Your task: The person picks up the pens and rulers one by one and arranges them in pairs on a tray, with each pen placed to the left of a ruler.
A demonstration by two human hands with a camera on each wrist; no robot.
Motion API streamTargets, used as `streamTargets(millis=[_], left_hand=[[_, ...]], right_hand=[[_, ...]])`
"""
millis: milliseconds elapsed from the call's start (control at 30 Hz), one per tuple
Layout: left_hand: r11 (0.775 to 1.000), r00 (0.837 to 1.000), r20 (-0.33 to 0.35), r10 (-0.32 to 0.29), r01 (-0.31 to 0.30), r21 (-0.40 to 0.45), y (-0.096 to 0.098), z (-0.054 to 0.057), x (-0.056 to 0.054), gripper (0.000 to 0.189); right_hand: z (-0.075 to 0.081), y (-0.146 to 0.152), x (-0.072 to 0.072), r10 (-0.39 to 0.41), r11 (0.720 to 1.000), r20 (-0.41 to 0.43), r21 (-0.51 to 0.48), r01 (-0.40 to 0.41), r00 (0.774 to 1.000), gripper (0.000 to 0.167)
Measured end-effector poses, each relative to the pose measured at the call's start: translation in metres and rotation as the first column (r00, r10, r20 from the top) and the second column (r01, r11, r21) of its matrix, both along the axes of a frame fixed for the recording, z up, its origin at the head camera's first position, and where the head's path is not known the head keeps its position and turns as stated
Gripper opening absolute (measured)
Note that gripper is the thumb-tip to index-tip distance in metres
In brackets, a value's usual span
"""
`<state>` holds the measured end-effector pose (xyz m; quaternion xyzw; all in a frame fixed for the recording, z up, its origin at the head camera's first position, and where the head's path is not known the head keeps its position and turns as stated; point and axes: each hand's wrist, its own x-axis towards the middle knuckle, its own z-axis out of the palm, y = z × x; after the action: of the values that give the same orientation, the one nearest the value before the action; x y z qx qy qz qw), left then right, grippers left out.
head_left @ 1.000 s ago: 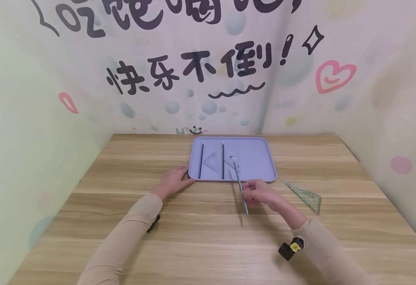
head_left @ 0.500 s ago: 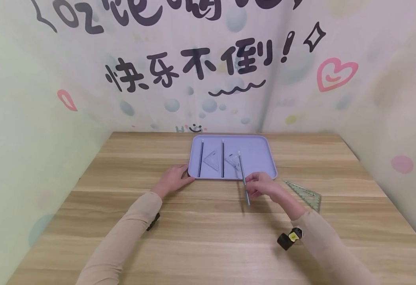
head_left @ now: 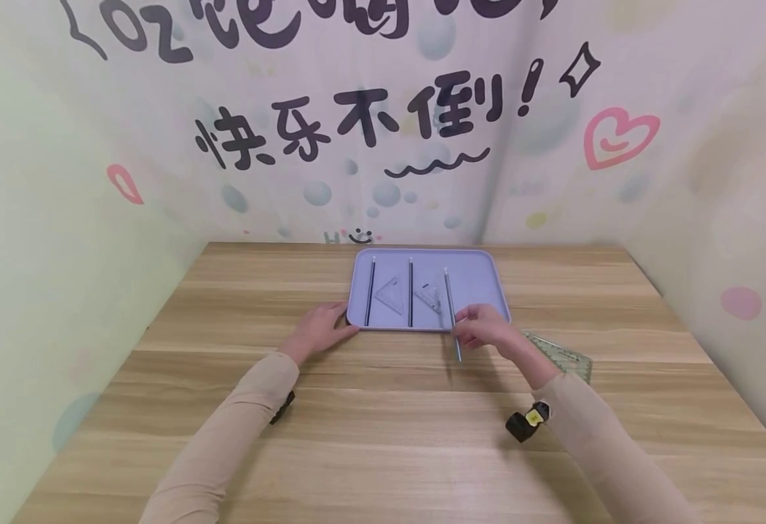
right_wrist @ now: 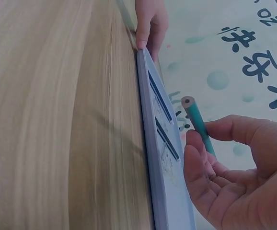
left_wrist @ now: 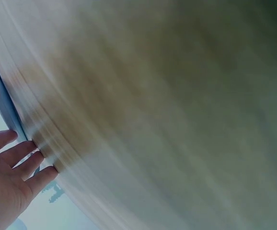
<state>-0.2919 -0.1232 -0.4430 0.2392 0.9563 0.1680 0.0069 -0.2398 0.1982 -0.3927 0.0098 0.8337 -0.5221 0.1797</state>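
Observation:
My right hand [head_left: 484,325] pinches a pencil [right_wrist: 199,120] between thumb and fingers, over the front edge of a lavender tray [head_left: 478,280]. In the right wrist view the pencil looks teal, its flat end towards the camera. My left hand [head_left: 319,331] rests with fairly straight fingers at the tray's front left corner; in the left wrist view its fingers [left_wrist: 40,181] are spread. Inside the tray lie a dark pencil [head_left: 370,291] at the left, a clear set square [head_left: 391,297], a second dark pencil [head_left: 411,291] and a smaller clear triangle [head_left: 430,297].
A greenish set square [head_left: 563,356] lies on the wooden table [head_left: 383,437] to the right of the tray, partly hidden by the right forearm. Behind the tray hangs a printed wall cloth [head_left: 278,196]. A black wrist camera [head_left: 523,424] is strapped to the right wrist.
My right hand has carried the pencil forward and slightly right, so more of it overlaps the tray and it stands straighter. The left hand has stayed at the tray's corner.

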Motion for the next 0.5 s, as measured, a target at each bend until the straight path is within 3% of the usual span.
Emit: streamTargets(millis=[500], left_hand=[[0.999,0.999,0.032,0.021,-0.02,-0.039,0.001,0.003,0.003,0.063]], right_hand=[[0.003,-0.001,-0.013,-0.035,0.999,0.02,0.006,0.035,0.999,0.027]])
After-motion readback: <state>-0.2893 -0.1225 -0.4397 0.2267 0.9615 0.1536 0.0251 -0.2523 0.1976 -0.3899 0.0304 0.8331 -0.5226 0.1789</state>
